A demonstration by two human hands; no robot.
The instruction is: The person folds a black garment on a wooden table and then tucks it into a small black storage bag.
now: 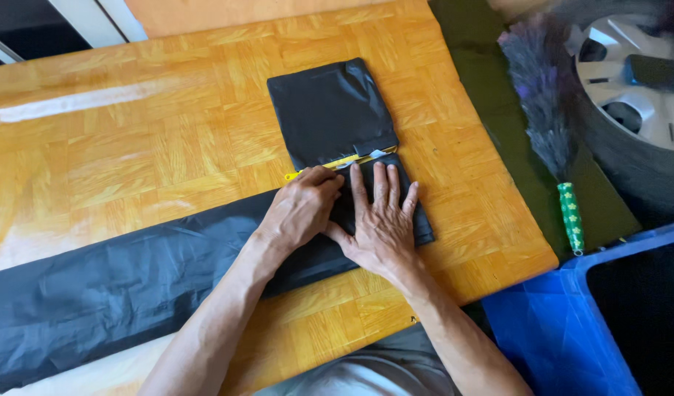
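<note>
Head view: black plastic bag [330, 110] lay folded mid-table [132, 147], long tail trailing left. Left hand [302, 209] pinched its yellow drawstring [337, 163]; right hand [381, 220] pressed flat, fingers spread, 2 hands touching. Film judged light, limp, slippery; best held at fold edges. Table edge near; duster [546, 117], blue bin [564, 323] right.

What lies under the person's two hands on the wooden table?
Both the left hand and right hand press on folded black plastic sheeting, beside a yellow strip. The wooden table lies beneath; anything inside the folds is hidden.
</note>
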